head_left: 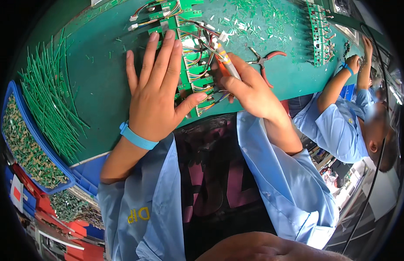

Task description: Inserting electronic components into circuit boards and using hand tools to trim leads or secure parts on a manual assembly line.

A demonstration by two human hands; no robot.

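A long green circuit board panel (202,81) runs away from me over the green mat, carrying rows of white connectors and multicoloured wires. My left hand (154,91) lies flat with fingers stretched, its fingertips and thumb over the panel's left side. Closed round a pen-shaped tool (228,65) with a pale grey barrel and yellow-orange bands, my right hand (256,89) rests at the panel's right side. The tool's tip points up and left among the wires and connectors; its exact contact is hidden. Red-handled cutters (263,61) lie on the mat just beyond my right hand.
Thin green strips (51,98) are heaped at the left. Beside them stands a blue bin (36,145) of small parts. Green and white scraps (265,26) litter the far mat. Another wired board (319,37) lies far right, near a co-worker's hand (353,64).
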